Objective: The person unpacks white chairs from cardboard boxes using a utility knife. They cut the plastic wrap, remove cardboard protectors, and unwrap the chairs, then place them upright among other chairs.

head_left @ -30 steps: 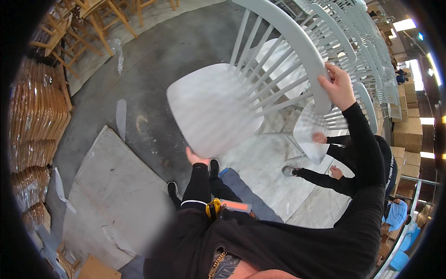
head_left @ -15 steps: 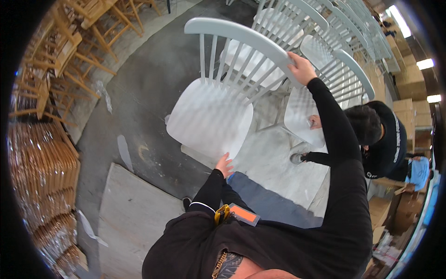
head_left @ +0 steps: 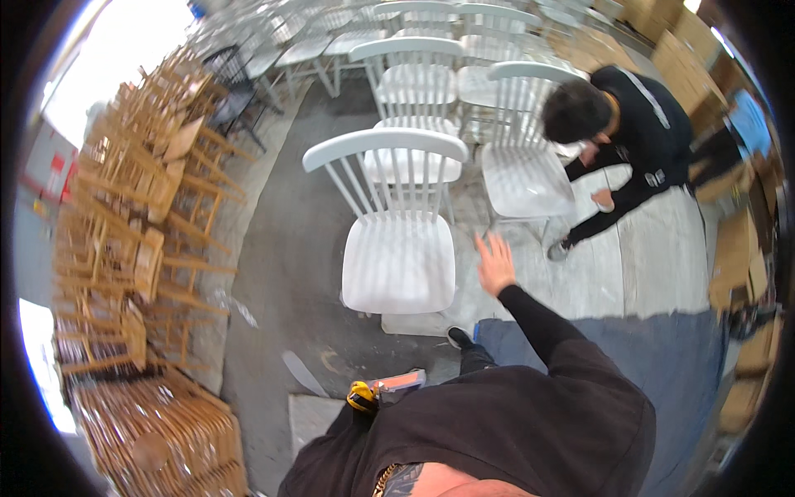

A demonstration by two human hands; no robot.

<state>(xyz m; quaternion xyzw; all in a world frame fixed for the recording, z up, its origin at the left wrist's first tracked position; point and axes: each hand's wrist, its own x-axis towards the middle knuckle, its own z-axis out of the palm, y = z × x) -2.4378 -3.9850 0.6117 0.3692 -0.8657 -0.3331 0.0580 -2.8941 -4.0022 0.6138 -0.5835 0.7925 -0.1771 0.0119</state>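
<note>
A white spindle-back chair (head_left: 399,262) stands upright on the grey concrete floor just in front of me. My right hand (head_left: 495,263) hovers just right of its seat, fingers spread, holding nothing and not touching the chair. My left hand is out of sight below my dark-sleeved body. A yellow and orange tool (head_left: 383,389) hangs at my waist.
More white chairs (head_left: 412,74) stand in rows behind. A person in black (head_left: 623,124) crouches at the upper right beside another white chair (head_left: 523,170). Unpainted wooden chairs (head_left: 141,215) are stacked high on the left. Grey blankets (head_left: 662,257) cover the floor to the right, beside cardboard boxes (head_left: 733,257).
The white chair was tipped and held in both hands; it now stands on the floor. My right hand has let go of the backrest, and my left hand has dropped out of view.
</note>
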